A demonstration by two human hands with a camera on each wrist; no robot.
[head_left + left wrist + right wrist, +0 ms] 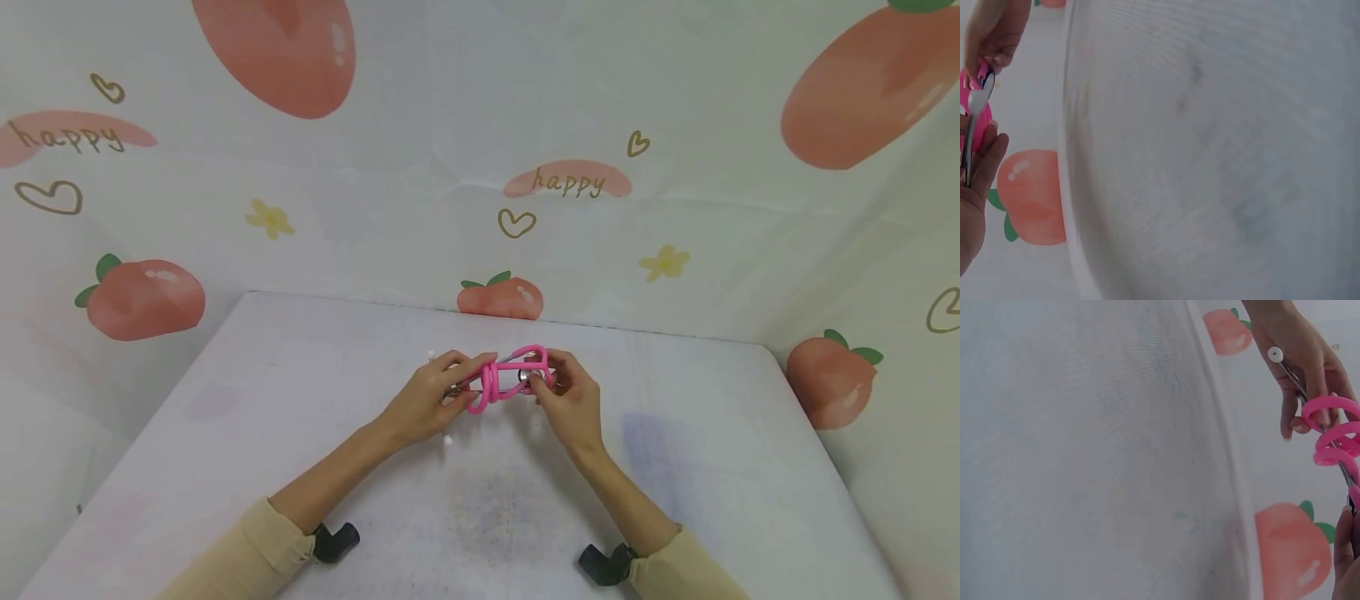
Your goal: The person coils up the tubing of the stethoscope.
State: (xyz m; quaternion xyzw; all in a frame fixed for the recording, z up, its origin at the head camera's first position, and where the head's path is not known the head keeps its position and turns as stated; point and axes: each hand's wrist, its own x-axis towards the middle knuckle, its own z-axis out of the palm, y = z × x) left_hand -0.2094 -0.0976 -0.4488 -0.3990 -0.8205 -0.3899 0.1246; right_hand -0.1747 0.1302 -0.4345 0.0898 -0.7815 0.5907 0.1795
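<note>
A pink stethoscope [489, 385] is held above the table between both hands, its tubing wound in several loops round its metal ear tubes. My left hand [429, 398] grips the ear-tube end between thumb and fingers. White ear tips [447, 440] stick out beside that hand; one ear tip [1275, 354] also shows in the right wrist view. At the other end, my right hand [576, 402] pinches the tubing and the round silver chest piece [524, 375] with thumb and fingers. Part of the chest piece is hidden by the right fingers.
A white table [495, 517] with faint bluish stains lies under the hands. Behind it hangs a white cloth [420, 208] printed with peaches, hearts and flowers. A black elbow-shaped piece [337, 542] sits at the left cuff, a similar black piece [604, 565] at the right.
</note>
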